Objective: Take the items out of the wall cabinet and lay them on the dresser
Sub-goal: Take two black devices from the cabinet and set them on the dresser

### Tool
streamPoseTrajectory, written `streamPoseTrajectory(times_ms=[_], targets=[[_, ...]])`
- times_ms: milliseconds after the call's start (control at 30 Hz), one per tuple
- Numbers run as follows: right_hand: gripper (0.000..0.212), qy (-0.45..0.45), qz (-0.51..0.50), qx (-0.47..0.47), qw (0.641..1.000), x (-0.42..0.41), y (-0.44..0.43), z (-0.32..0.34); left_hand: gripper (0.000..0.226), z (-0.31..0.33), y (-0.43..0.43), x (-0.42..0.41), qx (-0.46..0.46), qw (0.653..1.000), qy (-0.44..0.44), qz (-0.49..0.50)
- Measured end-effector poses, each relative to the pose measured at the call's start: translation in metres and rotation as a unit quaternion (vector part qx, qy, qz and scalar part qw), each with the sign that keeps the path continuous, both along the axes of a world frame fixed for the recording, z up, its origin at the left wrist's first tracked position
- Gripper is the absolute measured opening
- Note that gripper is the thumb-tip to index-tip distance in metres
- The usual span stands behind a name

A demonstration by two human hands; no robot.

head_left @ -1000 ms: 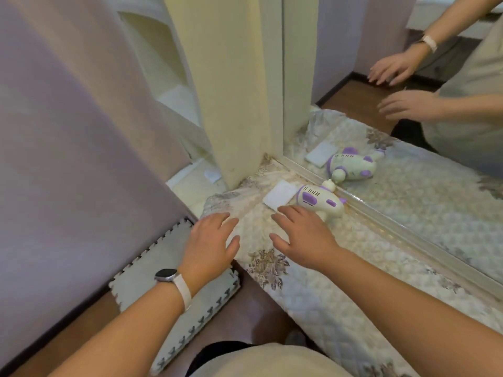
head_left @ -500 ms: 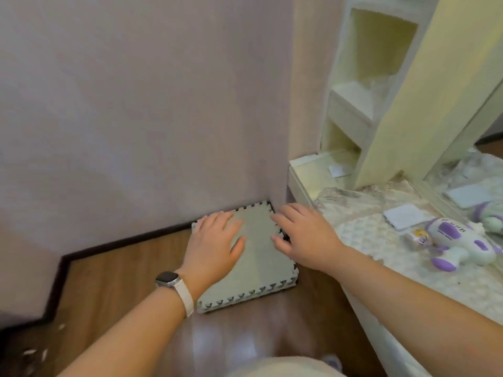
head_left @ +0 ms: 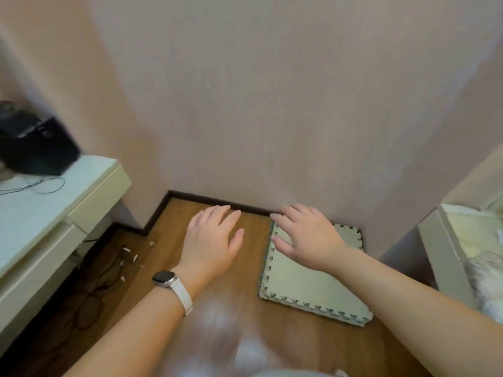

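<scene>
Wall (head_left: 272, 104) blocks straight ahead. White desk (head_left: 54, 213) with black box (head_left: 35, 148) hems my left side, dresser (head_left: 446, 254) my right. Between them, open air above wood floor (head_left: 217, 308) and foam mat (head_left: 307, 281).

- Left hand (head_left: 211, 238), watch (head_left: 164, 278) on its wrist, hovers flat with fingers spread over the wooden floor (head_left: 152, 268).
- Right hand (head_left: 309, 236), fingers straight, hangs above a foam puzzle mat (head_left: 307, 287).
- A black box (head_left: 35, 148) sits on a pale desk (head_left: 35, 210) at left.
</scene>
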State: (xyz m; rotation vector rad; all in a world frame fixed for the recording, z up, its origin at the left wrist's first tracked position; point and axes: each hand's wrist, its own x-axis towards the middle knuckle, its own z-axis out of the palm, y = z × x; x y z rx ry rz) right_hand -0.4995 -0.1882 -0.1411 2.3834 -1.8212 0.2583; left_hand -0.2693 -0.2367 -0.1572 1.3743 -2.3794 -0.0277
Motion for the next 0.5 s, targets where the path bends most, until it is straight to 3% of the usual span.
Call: streamPoseTrajectory(times_ms=[233,500], targets=[[0.049,0.026,0.128,-0.019,0.991,0.096,-0.066,0.009,0.040,-0.001,-0.006,0.102,-0.011,0.991,0.030,0.131],[0.050,0.013,0.251,-0.036,0.967,0.184,-0.148,0.005,0.045,-0.002,-0.026,0.177,0.012,0.966,-0.018,0.259]])
